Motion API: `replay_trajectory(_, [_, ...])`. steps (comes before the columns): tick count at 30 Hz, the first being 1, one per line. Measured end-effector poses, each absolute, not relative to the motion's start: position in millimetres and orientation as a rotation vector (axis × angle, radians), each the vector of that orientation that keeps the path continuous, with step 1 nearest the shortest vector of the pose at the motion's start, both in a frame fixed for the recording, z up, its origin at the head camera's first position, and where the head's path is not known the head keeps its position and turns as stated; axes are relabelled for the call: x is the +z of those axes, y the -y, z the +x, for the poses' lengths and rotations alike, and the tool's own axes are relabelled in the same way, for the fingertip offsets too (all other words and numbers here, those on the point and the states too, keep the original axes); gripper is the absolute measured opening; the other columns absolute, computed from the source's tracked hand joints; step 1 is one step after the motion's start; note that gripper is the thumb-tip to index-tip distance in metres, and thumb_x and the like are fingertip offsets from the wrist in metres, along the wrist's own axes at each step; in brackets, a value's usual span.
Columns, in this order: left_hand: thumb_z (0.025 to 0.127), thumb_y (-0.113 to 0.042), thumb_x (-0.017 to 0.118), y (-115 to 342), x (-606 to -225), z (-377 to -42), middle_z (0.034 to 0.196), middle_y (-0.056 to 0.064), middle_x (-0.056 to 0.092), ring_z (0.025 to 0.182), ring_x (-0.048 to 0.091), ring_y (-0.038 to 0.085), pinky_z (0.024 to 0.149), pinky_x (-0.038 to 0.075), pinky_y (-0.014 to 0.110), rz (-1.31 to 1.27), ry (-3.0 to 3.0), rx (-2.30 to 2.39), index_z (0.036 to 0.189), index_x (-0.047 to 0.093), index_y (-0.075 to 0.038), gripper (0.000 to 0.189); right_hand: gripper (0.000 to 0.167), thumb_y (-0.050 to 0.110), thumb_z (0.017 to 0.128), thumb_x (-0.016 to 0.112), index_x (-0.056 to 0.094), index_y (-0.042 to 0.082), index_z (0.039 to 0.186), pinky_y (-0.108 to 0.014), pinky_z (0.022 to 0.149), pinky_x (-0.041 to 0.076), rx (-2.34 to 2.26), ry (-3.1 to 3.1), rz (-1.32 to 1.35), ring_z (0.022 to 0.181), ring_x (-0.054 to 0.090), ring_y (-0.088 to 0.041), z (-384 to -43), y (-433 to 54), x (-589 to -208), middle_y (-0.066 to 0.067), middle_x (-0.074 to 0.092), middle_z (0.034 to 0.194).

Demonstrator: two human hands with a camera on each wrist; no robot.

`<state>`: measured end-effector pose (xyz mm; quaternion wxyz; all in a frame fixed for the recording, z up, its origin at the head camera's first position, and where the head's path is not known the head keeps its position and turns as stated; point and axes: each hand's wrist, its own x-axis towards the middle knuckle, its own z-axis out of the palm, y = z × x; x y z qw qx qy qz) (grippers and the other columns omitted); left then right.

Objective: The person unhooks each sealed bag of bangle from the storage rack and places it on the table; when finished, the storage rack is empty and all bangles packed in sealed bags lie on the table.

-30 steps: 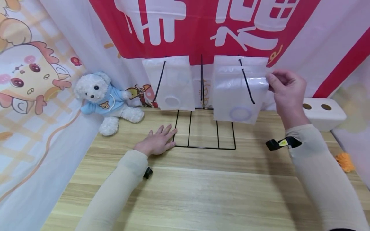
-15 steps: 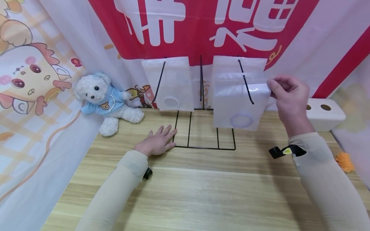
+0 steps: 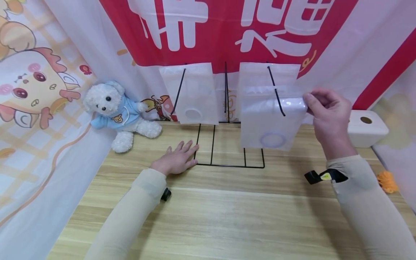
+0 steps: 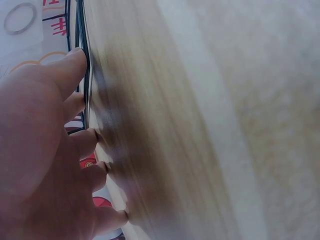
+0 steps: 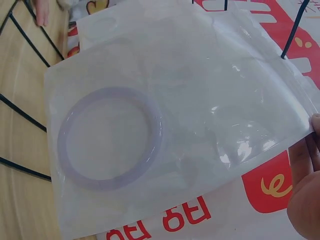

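Note:
My right hand (image 3: 333,121) pinches the right edge of a translucent plastic bag (image 3: 269,119) between thumb and fingers. Inside the bag, near its bottom, lies a pale lavender bangle (image 5: 62,142). The right hook (image 3: 278,99) of a black wire rack runs through the bag's upper part. Another translucent bag (image 3: 253,74) hangs behind it on the same hook, mostly hidden. My left hand (image 3: 175,160) rests with spread fingers on the wooden table, its fingertips at the rack's base (image 3: 227,165).
A bag (image 3: 198,90) with a pale ring hangs from the left hook, and a middle hook stands between. A white plush toy (image 3: 121,113) sits at the back left. A white box with holes (image 3: 368,130) and an orange thing (image 3: 387,181) lie right. A printed curtain closes the back.
My right hand has drawn the bangle's bag downward and toward me along the hook, apart from the bag behind. The left hand has stayed in place.

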<state>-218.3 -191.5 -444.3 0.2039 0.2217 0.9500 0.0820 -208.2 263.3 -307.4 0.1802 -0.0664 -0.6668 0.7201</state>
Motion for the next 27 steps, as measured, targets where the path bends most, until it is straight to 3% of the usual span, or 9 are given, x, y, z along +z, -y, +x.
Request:
replay_trajectory(7, [0.116, -0.052, 0.04, 193, -445, -220, 0.184, 0.013, 0.005, 0.168, 0.005, 0.047, 0.124, 0.008, 0.085, 0.627, -2.649, 0.239, 0.175, 0.017, -0.024, 0.07, 0.054, 0.033, 0.085, 0.089, 0.076, 0.01, 0.132, -0.016, 0.083, 0.061, 2.068, 1.848, -0.147, 0.108, 0.076, -0.014, -201, -264, -309, 0.001, 0.078, 0.115])
replay_trajectory(14, [0.113, -0.062, 0.035, 196, -452, -224, 0.183, 0.015, 0.006, 0.166, 0.007, 0.053, 0.119, 0.009, 0.09, 0.664, -2.654, 0.276, 0.175, 0.017, -0.028, 0.073, 0.047, 0.029, 0.089, 0.087, 0.077, 0.007, 0.13, -0.018, 0.084, 0.061, 2.02, 1.846, -0.088, 0.1, 0.078, -0.012, -192, -265, -313, 0.0, 0.078, 0.109])
replay_trajectory(19, [0.116, -0.053, 0.039, 192, -445, -220, 0.183, 0.013, 0.006, 0.168, 0.007, 0.049, 0.124, 0.01, 0.085, 0.637, -2.654, 0.222, 0.175, 0.017, -0.025, 0.069, 0.047, 0.027, 0.09, 0.088, 0.076, 0.006, 0.131, -0.018, 0.086, 0.061, 2.02, 1.838, -0.07, 0.1, 0.078, -0.013, -183, -266, -315, 0.0, 0.079, 0.111])
replay_trajectory(27, [0.116, -0.052, 0.039, 192, -445, -219, 0.183, 0.013, 0.006, 0.168, 0.008, 0.048, 0.124, 0.011, 0.085, 0.632, -2.664, 0.199, 0.175, 0.017, -0.024, 0.069, 0.044, 0.025, 0.091, 0.087, 0.077, 0.005, 0.129, -0.018, 0.085, 0.061, 2.018, 1.847, -0.088, 0.095, 0.076, -0.013, -173, -267, -317, 0.0, 0.079, 0.106])
